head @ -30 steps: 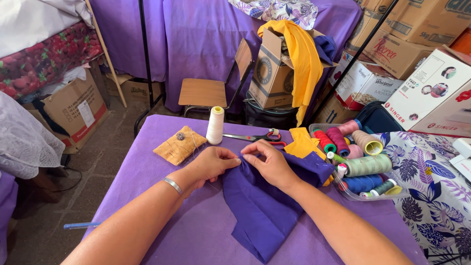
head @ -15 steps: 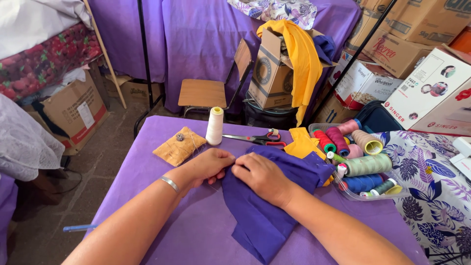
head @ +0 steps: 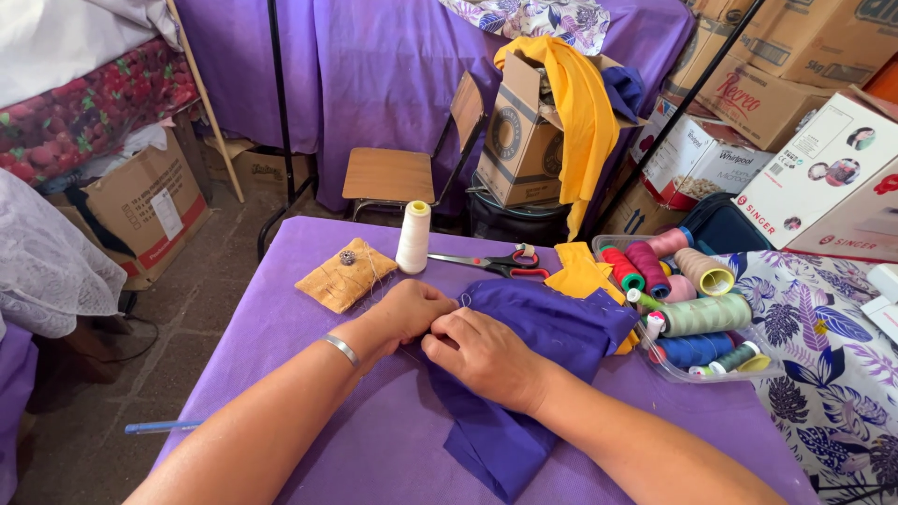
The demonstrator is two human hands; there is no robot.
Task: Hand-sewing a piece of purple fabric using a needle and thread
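Since the earlier frames the right hand (head: pixel 486 355) has dropped from a raised pinch above the cloth (head: pixel 533 374) to lie low on it, knuckles up, and the left hand (head: pixel 404 313) has closed in until the two meet at the cloth's 10 o'clock edge; nothing else on the table (head: pixel 281 309) has shifted. Both hands are curled nearly closed, fingertips pressed together on the blue cloth's hem, where a thin white thread shows; whether a needle sits between them cannot be told. The cloth lies at the middle of the purple table, bunched under the right hand and trailing toward 6 o'clock. A bracelet (head: pixel 342 349) circles the left wrist. At 10 o'clock from the hands lies a tan pincushion (head: pixel 346 274), and at 12 o'clock a white spool (head: pixel 413 236) stands upright with scissors (head: pixel 491 263) just beside it. A yellow cloth (head: pixel 582 273) lies at 2 o'clock, touching the blue one. At 3 o'clock a clear tray (head: pixel 692 365) holds coloured thread cones. A blue pen (head: pixel 161 426) lies at the table's 8 o'clock edge.
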